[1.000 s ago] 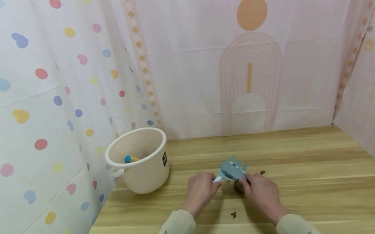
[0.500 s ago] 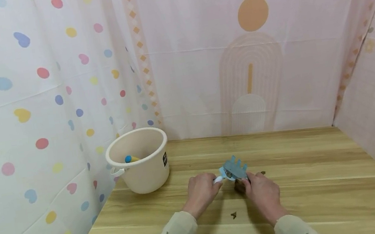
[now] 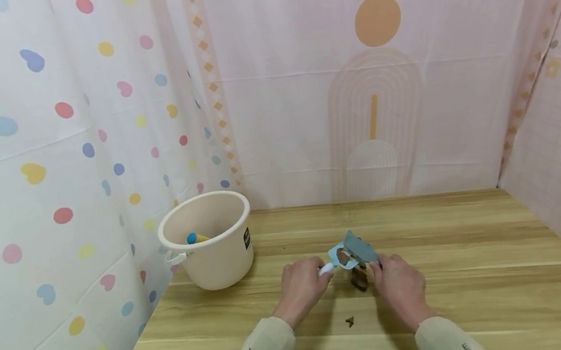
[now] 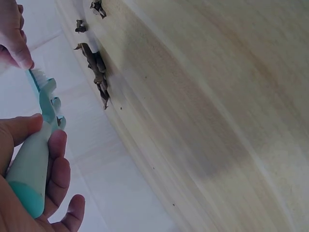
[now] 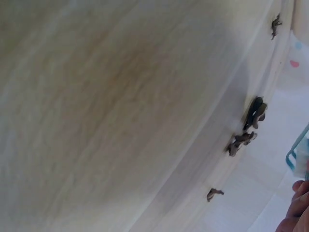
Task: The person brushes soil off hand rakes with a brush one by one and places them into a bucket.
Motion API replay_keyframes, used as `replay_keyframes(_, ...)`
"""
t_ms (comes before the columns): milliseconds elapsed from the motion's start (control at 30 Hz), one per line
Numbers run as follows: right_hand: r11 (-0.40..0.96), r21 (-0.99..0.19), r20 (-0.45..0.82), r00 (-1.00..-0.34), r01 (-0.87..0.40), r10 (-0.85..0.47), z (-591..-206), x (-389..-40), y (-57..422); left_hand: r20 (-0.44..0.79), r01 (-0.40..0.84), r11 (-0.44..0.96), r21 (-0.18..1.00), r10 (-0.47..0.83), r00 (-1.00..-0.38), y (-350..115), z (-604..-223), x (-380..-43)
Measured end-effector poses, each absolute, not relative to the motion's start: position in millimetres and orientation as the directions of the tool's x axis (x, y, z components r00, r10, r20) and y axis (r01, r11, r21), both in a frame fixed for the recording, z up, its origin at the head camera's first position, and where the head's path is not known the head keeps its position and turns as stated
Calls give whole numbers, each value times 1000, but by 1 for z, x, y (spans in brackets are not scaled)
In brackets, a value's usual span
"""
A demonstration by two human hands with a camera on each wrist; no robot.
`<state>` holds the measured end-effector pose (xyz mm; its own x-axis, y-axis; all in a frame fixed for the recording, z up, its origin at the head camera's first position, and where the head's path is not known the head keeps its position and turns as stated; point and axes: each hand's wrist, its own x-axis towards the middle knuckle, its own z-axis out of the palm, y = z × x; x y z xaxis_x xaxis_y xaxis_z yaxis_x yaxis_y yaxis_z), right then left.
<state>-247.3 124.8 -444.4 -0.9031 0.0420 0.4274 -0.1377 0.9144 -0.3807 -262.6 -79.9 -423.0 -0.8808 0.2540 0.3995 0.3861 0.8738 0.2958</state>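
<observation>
My left hand [image 3: 300, 287] grips the white handle [image 4: 31, 169] of a light-blue scoop-like tool [image 3: 334, 253]. In the left wrist view the tool's teal head has rounded prongs along one edge, and the handle has a teal end. A brown scrap [image 3: 344, 256] shows against the light-blue head. My right hand [image 3: 402, 287] pinches a blue-grey flat piece [image 3: 361, 248] with short prongs, tilted beside the head; part of it is hidden by my fingers. Curled dark-brown leaf-like pieces [image 3: 359, 278] lie on the table below, between the hands.
A beige bucket [image 3: 225, 262] stands at the back left with a blue-tipped yellow item [image 3: 197, 237] inside. A small leaf-like bit [image 3: 350, 322] lies nearer on the wooden table [image 3: 458, 233]. Patterned curtains [image 3: 280, 138] hang behind and at both sides.
My right hand has shifted slightly right, and the blue-grey piece has tilted off the light-blue head, exposing the brown scrap. The dark pieces below show more. My left hand stays nearly still.
</observation>
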Motion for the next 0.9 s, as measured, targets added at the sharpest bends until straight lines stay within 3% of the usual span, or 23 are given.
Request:
replay_keyframes(233,901,-361,423,-903,-242,-74,-442,-245,115,395,377,886,269,256,-883,-80,-420,-264)
replay_keyframes(733,913,-376,409,-912,-157,11,-448,-246,129,384,391,878,275,273,-882,-80,-420,-261)
replay_keyframes(900,894,-384,454,-890,-231,-35,-445,-244,123,370,379,882,280,265,-890,-82,-420,-263)
